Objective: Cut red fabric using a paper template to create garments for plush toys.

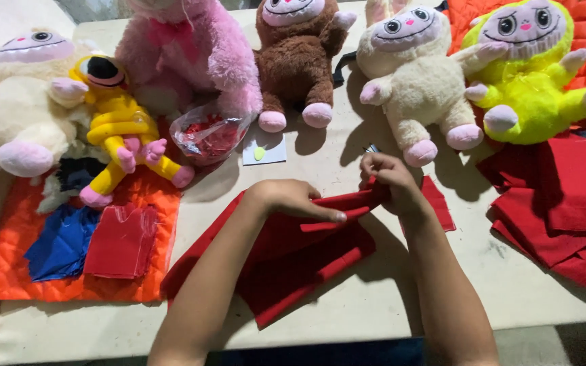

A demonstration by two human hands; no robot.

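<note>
The folded red felt cloth [306, 257] lies on the beige desk [388, 305] running lower-left to upper-right, its raised fold pressed flat under the left hand [291, 200] and pinched at the upper-right end by the right hand [389, 177].

Both bare forearms reach from the near edge toward the middle. Left hand [293, 198] lies palm down, fingers [327, 214] extended rightward and pressed flat. Right hand [391, 179] is curled, fingers pinched closed, wrist bent.
</note>
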